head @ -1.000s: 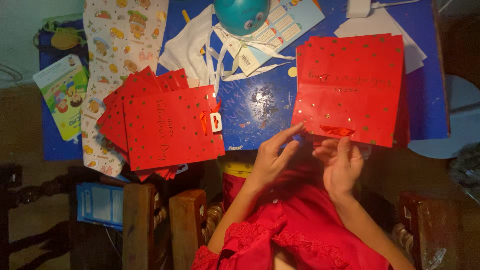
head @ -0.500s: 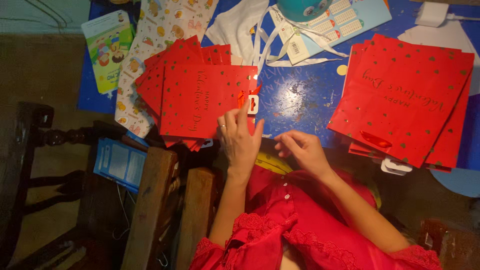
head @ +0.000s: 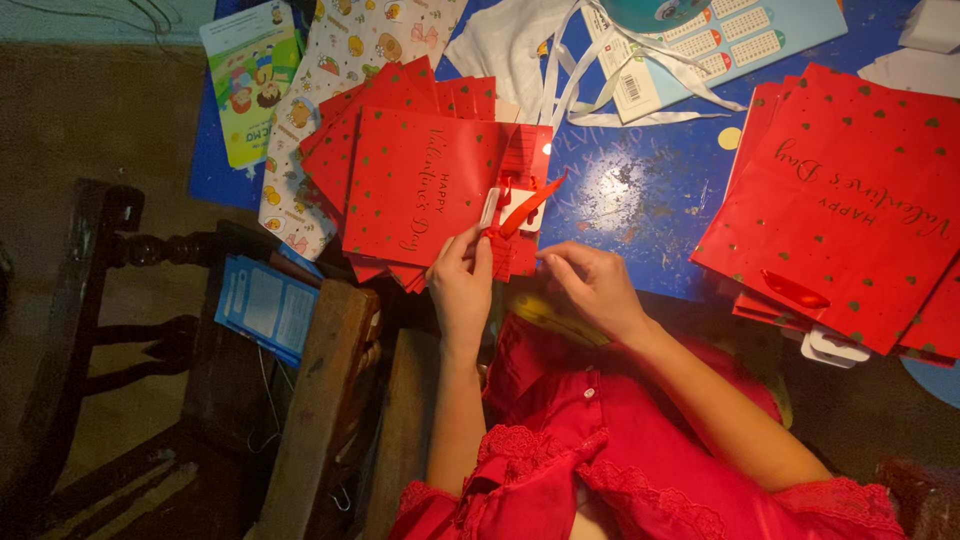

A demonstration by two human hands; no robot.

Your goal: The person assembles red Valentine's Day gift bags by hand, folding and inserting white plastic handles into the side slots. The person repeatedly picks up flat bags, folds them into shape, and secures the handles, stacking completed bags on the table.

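My left hand (head: 461, 283) pinches the near edge of the top red gift bag (head: 425, 185), which lies flat on a stack of like bags at the table's left. My right hand (head: 590, 285) is just to the right, its fingertips closed at the lower end of the bag's red ribbon handle (head: 528, 205) beside a white tag (head: 490, 208). A second stack of red gift bags (head: 850, 200) with green dots lies at the right. Red sleeves and a red dress fill the bottom of the view.
The blue table (head: 640, 185) also carries patterned wrapping paper (head: 340, 60), a children's booklet (head: 248, 75), white cloth with straps (head: 520, 45) and a light-blue card (head: 720, 35). A wooden chair (head: 310, 400) with a blue pamphlet (head: 262, 305) stands at the left.
The view swung left from the right stack to the left stack. Both hands moved onto the left stack's top bag, and the right hand has taken hold of its ribbon handle.
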